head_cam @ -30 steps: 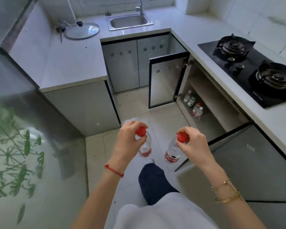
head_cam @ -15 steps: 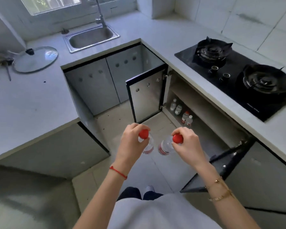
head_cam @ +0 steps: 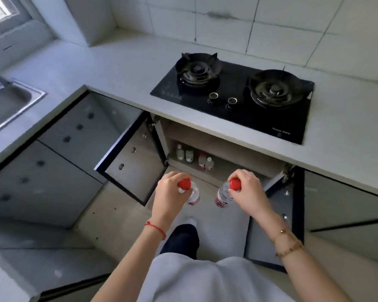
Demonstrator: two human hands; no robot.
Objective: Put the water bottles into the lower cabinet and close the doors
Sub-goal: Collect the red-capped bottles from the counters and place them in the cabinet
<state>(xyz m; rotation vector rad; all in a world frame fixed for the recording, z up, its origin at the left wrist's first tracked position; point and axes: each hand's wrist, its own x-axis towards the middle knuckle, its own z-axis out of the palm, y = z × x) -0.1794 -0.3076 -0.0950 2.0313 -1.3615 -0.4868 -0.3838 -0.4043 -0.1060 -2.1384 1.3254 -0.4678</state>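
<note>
Now both hands were closed around bottle necks: the left hand (head_cam: pixel 169 192) gripped the left bottle (head_cam: pixel 192 196) just under its red cap, and the right hand (head_cam: pixel 247 190) gripped the right bottle (head_cam: pixel 222 197) in the same way, so that each bottle hung down from the fingers above the floor (head_cam: pixel 118 214). Compared with a second before, the person had turned and stepped to face the open lower cabinet (head_cam: pixel 227 147) directly; it then lay straight ahead under the gas stove (head_cam: pixel 234 92), while before it was off to the right side. The two bottles were held near each other in front of the opening, between the left door (head_cam: pixel 135 162) and the right door (head_cam: pixel 273 225), which both stood wide open. Inside, four small bottles (head_cam: pixel 193 156) stood already on the cabinet bottom at the left. I judged that the approach was nearly complete and that the next need was to bend down and set the two bottles on the free space beside those; the doors were not yet closed.
</note>
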